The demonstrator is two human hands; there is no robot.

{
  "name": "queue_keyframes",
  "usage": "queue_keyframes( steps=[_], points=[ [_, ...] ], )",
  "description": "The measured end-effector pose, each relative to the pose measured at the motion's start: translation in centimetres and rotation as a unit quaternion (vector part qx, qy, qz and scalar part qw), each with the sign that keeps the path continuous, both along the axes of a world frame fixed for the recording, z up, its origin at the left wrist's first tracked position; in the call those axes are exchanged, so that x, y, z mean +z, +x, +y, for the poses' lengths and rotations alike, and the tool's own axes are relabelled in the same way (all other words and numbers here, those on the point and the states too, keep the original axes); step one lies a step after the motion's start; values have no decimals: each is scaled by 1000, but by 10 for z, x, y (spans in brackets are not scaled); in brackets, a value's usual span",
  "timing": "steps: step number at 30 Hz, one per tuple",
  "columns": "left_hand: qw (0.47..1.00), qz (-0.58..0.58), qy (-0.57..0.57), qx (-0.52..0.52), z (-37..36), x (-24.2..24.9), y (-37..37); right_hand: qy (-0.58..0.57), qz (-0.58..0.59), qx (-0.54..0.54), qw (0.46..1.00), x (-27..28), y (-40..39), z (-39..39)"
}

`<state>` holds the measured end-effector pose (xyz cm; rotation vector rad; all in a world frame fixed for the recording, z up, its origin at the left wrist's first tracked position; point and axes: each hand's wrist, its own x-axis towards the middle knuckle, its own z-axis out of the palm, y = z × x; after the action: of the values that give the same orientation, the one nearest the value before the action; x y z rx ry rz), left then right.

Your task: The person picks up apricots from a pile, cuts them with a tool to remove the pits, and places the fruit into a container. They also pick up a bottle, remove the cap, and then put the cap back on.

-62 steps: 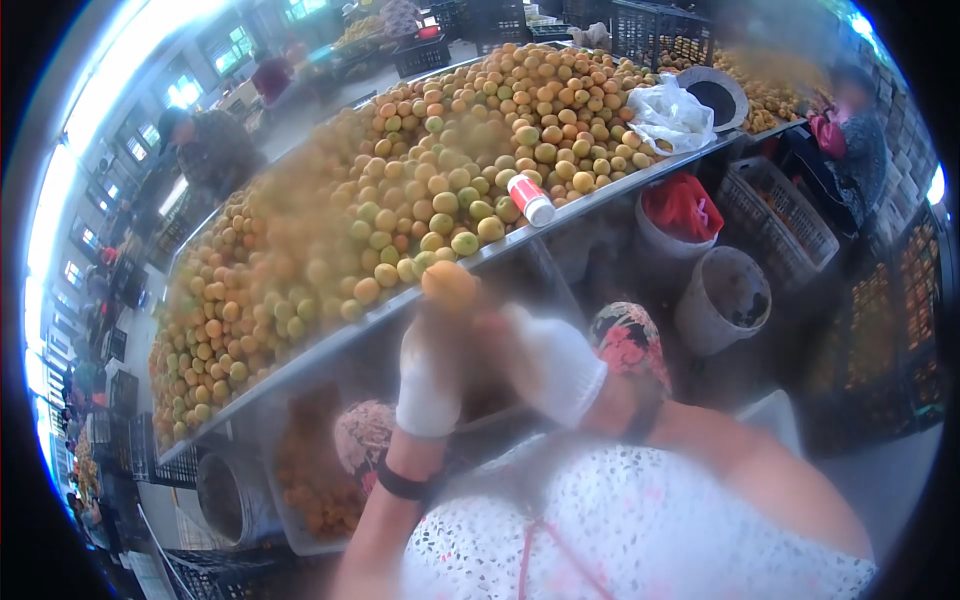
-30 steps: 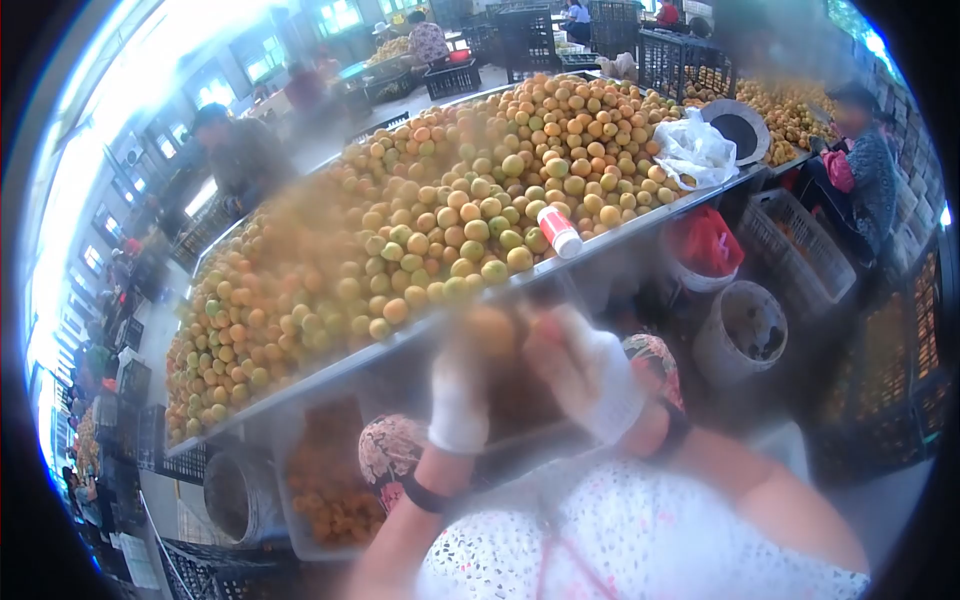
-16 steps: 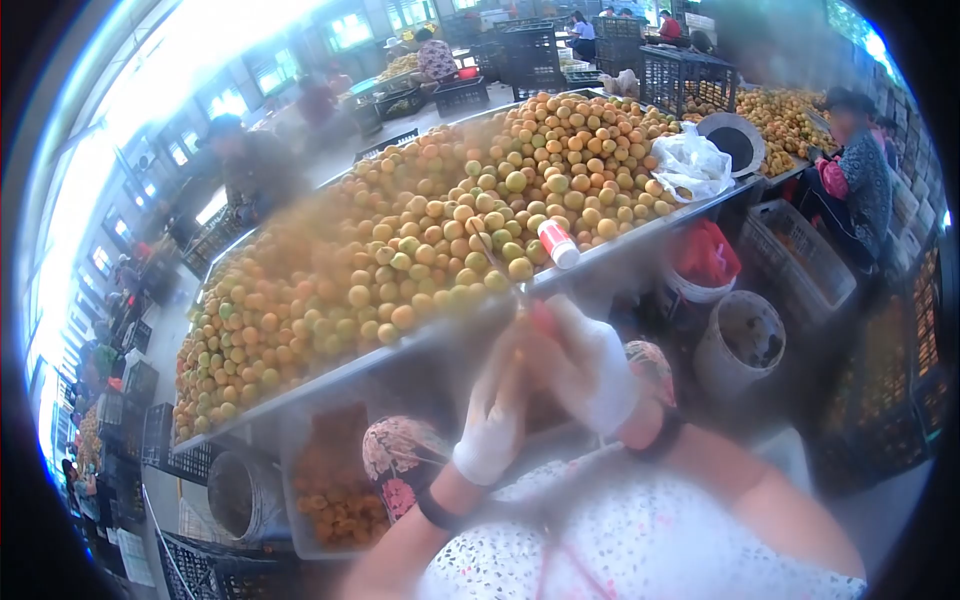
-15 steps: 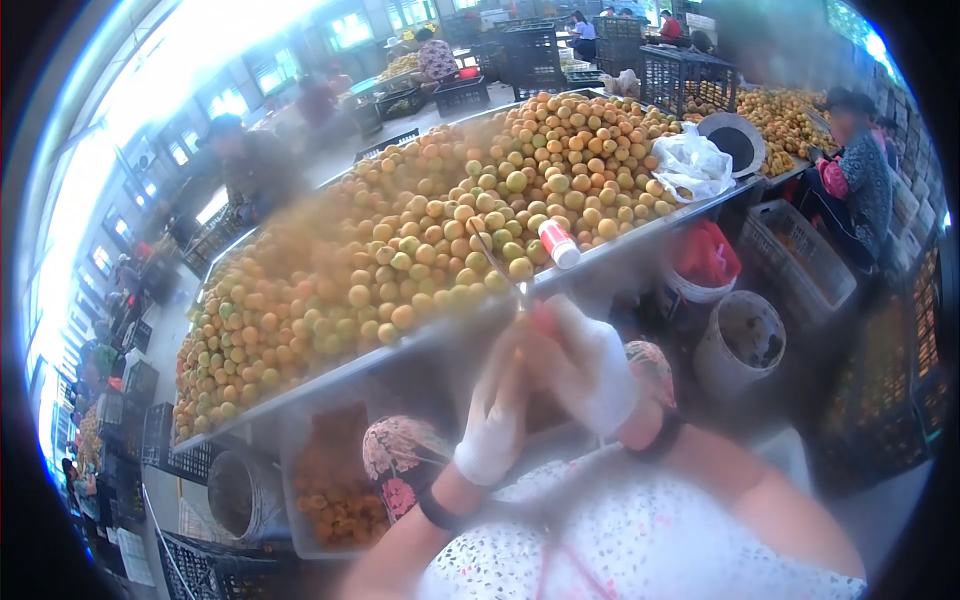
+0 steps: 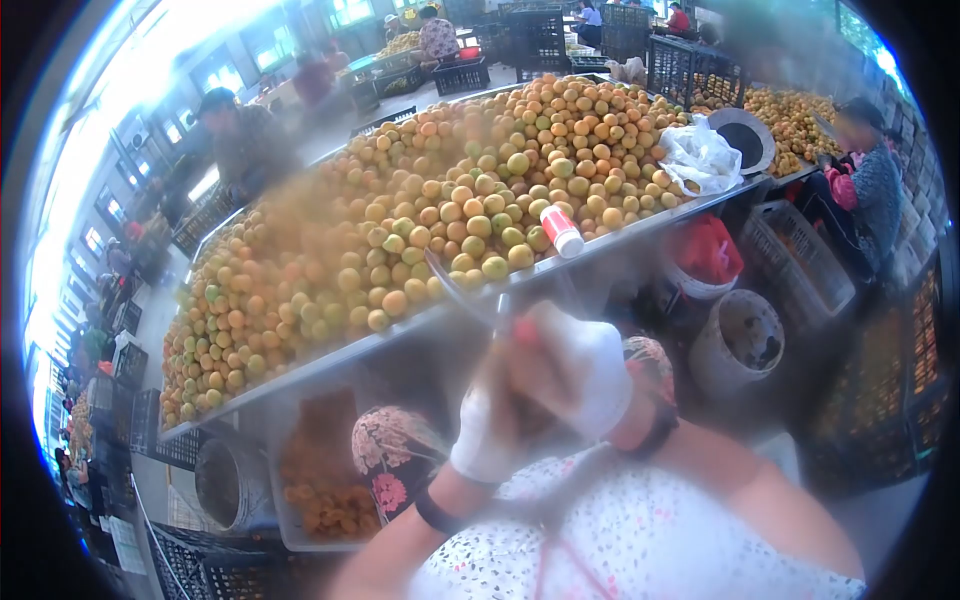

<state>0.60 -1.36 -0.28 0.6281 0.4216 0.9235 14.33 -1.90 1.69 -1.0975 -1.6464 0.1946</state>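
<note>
Both my hands wear white gloves and meet in front of my lap, below the table edge. In my right hand [image 5: 580, 365] is a knife [image 5: 462, 297] with a red handle and a thin curved blade that reaches up and left. My left hand [image 5: 487, 430] is closed close against the right one; a smear on the picture hides what its fingers hold. Beyond them a heap of orange-yellow apricots [image 5: 470, 205] covers the tilted-looking table [image 5: 345, 350]. A red and white bottle [image 5: 562, 232] lies at the heap's near edge.
Under the table stands a tub [image 5: 283, 500] holding orange fruit pieces. To the right are a white bucket [image 5: 738, 345], a red bag [image 5: 705, 252], a grey crate [image 5: 800, 255] and a seated person [image 5: 868, 190]. A white plastic bag [image 5: 700, 157] lies at the table's right end.
The knife has swung left and blurs more, its blade now lower over the table edge. Both hands have shifted slightly downward. The whole view has tilted a little.
</note>
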Motion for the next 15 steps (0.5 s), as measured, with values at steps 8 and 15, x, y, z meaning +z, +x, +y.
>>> queue_keyframes(
  steps=[8,15],
  points=[
    [977,112,176,35,24,-32,-9,-56,63,-6,996,-4,-5,10],
    [992,-62,32,-108,18,-38,-22,54,-61,52,995,-4,-10,17]
  ],
)
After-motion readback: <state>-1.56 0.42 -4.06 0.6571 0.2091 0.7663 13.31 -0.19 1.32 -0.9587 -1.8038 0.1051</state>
